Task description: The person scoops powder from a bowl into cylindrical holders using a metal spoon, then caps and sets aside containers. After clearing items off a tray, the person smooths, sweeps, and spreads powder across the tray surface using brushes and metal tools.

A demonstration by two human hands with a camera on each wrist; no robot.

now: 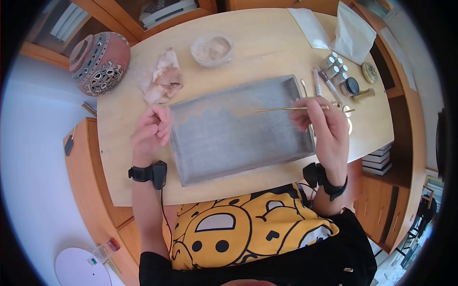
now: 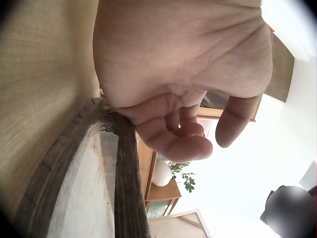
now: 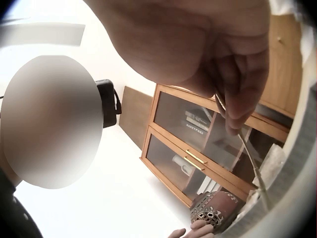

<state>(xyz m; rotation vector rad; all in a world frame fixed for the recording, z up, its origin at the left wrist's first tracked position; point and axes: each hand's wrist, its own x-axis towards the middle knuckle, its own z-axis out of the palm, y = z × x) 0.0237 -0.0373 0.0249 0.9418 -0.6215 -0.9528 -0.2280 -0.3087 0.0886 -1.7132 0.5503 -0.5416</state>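
Observation:
A shallow grey rectangular tray (image 1: pixel 243 150) with a raised rim lies in front of me, with a brownish patch (image 1: pixel 205 107) along its far side. My right hand (image 1: pixel 324 126) pinches a thin, tan stick-like tool (image 1: pixel 274 109) over the tray's right part. The tool points left, its far end over the brownish patch; what kind it is, I cannot tell. In the right wrist view the tool (image 3: pixel 250 153) slants down from the fingertips. My left hand (image 1: pixel 152 126), fingers loosely curled, holds nothing. Its little-finger side lies right at the tray's corner (image 2: pixel 111 119) in the left wrist view.
Behind the tray are a crumpled stained cloth (image 1: pixel 167 78) and a glass bowl of pale powder (image 1: pixel 212 50). A red-brown patterned pot (image 1: pixel 102 62) stands at far left. Several small jars (image 1: pixel 336 66), a dark-lidded jar (image 1: pixel 349 86) and a white bag (image 1: pixel 353 33) occupy the right.

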